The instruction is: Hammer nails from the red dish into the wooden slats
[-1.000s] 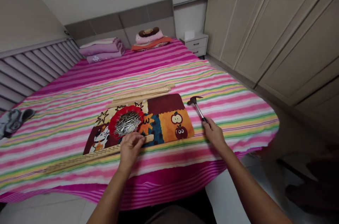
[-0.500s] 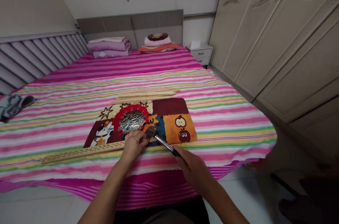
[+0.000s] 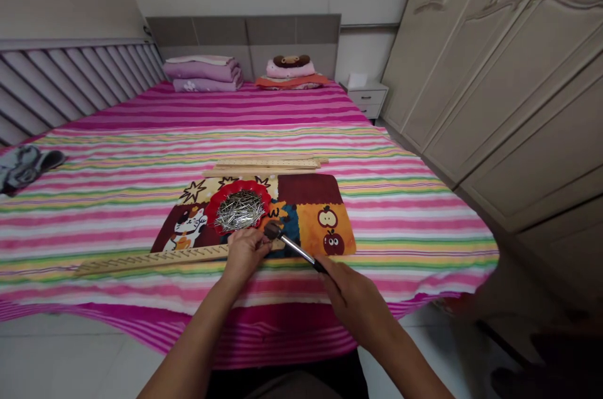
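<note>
My right hand [image 3: 351, 295] is wrapped round the dark grip of a hammer [image 3: 299, 251] with a shiny metal shaft. The hammer's dark head is right beside the fingertips of my left hand [image 3: 245, 254]. Those fingers are pinched together over the right part of a long wooden strip [image 3: 188, 255]; whatever is between them is too small or hidden. A row of nails stands along the strip to the left of that hand. Just beyond it, a red scalloped bowl [image 3: 213, 205] holds a heap of loose nails [image 3: 240, 209]. Strip and bowl lie on a patterned mat [image 3: 308, 188].
More wooden strips [image 3: 268, 164] lie behind the mat on the striped bed [image 3: 400, 198]. Folded bedding [image 3: 205, 74] is stacked by the headboard. A grey cloth item [image 3: 26, 166] lies far left, and wardrobes [image 3: 518, 103] line the right side.
The camera view has shifted slightly, so the scene sits a little further right. Both hands keep nearly the same places, with the hammer head still by my left fingertips.
</note>
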`<state>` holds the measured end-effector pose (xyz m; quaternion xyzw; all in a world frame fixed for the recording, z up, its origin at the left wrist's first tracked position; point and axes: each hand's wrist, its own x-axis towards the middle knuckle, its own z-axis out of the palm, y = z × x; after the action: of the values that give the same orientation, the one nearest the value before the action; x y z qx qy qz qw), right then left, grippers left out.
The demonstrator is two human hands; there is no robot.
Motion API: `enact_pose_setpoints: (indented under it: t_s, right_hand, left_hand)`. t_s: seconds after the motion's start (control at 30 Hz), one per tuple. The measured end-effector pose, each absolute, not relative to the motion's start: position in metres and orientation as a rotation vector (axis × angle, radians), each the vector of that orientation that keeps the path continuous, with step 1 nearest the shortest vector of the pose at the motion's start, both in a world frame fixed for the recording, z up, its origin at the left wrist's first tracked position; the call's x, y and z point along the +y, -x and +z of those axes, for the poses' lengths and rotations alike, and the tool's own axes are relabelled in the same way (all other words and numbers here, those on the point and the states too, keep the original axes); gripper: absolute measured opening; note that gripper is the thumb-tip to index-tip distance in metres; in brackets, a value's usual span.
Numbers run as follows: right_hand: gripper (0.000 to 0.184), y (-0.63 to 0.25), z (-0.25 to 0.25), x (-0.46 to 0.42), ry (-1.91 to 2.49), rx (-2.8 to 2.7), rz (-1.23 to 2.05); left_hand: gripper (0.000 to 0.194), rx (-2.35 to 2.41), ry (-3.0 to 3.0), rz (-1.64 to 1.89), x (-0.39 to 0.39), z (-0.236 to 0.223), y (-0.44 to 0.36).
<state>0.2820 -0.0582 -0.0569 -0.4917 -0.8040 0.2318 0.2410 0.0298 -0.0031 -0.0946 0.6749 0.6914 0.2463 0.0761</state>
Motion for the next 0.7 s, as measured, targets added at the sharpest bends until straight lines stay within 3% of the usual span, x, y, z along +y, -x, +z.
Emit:
enact_pose_setpoints:
  t_s: [0.27,0.47,0.7]
  right_hand:
    - [0.037,-0.311,-0.088,0.001,1.472,-1.608,0.772]
    - [0.027,-0.349,-0.129,0.052,1.609,-1.251,0.889]
    - [0.033,-0.354,-0.138,0.053,1.638,-0.910,1.222]
  left_hand:
    - [0.006,2.075,-2.027,0.702,-0.004,-0.091,-0.033]
    - [0.035,2.010,-1.978,0.731,-0.005,-0.075,-0.011]
    - [0.021,2.291,-1.658,0.636,0.032,-0.051,0.018]
